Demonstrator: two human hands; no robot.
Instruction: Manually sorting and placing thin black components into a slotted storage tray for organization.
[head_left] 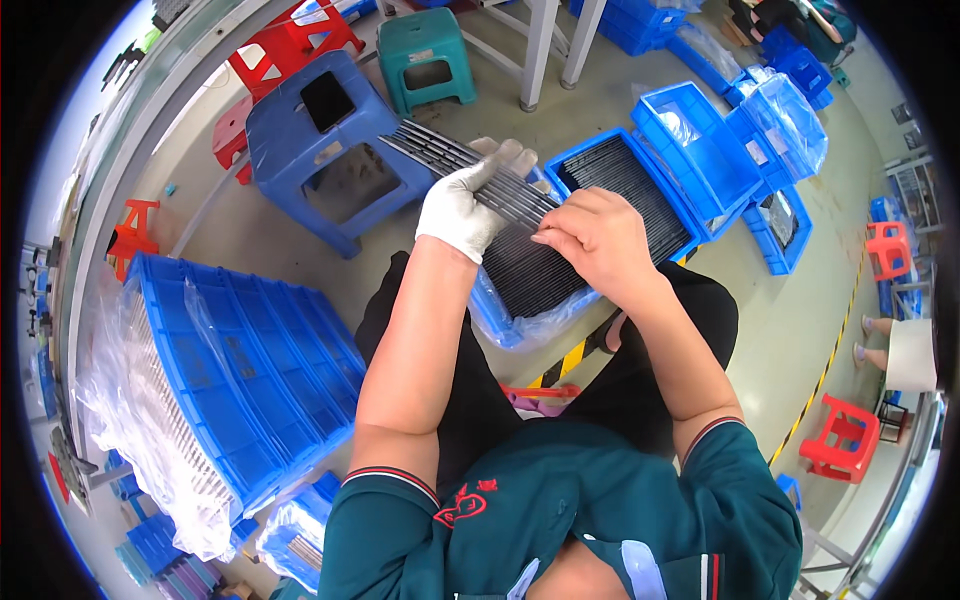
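Observation:
My left hand (pixel 462 200), in a white glove, grips a bundle of long thin dark strips (pixel 440 158) that slant up to the left. My bare right hand (pixel 598 238) pinches the near end of that bundle with its fingertips. Under both hands a blue tray (pixel 500 322) lined with clear plastic rests on my knees, filled with rows of the same dark strips (pixel 535 270).
A second blue tray of dark strips (pixel 690 225) lies on the floor ahead, with more blue trays (pixel 700 135) beyond. A tall stack of blue trays (pixel 250 370) stands at my left. Blue (pixel 315 150), green (pixel 428 55) and red stools (pixel 285 45) stand behind.

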